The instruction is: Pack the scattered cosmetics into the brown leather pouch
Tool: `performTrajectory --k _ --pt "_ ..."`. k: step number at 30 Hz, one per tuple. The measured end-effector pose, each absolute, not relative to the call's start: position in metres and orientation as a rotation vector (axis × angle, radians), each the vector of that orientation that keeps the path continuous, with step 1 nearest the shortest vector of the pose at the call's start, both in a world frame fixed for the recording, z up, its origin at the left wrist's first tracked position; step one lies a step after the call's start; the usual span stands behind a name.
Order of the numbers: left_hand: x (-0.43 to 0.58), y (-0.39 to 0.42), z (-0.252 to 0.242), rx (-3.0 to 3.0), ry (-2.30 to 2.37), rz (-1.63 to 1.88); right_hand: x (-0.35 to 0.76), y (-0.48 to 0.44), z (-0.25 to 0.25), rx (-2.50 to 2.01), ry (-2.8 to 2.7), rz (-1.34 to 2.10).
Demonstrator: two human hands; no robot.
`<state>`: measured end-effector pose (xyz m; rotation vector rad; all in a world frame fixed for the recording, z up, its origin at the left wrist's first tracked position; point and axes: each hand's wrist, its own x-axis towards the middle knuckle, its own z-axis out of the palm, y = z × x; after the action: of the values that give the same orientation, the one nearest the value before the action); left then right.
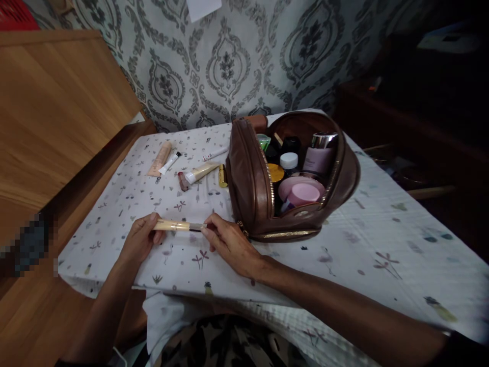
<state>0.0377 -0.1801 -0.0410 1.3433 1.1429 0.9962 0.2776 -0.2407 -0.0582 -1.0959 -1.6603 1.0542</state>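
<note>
Both my hands hold a slim beige cosmetic tube [173, 225] level above the patterned white cloth [382, 244]. My left hand [140, 239] pinches the tube's left end. My right hand [229, 243] pinches its dark cap end at the right. Just right of my hands stands an open brown leather cosmetic bag [248, 183], holding a pink jar [303, 194], a lilac bottle with a silver cap [320, 153], a white-capped bottle [289, 161] and other small pots.
Several tubes lie on the cloth behind my hands: a peach tube [160, 159], a small white tube [170, 162], a cream tube [201, 171], a gold lipstick [222, 176]. A wooden board [57, 112] rises at the left. Patterned wallpaper stands behind.
</note>
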Motion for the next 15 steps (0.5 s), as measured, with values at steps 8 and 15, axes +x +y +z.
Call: performTrajectory --k 8,15 --pt "0.0366 -0.1788 -0.0422 1.319 1.142 1.014 0.2763 -0.2385 -0.0627 -1.055 -1.602 1.072" --pt "0.0364 -0.1795 -0.0420 1.347 1.143 1.011 0.2752 -0.2374 -0.0637 -1.076 -1.592 0.992"
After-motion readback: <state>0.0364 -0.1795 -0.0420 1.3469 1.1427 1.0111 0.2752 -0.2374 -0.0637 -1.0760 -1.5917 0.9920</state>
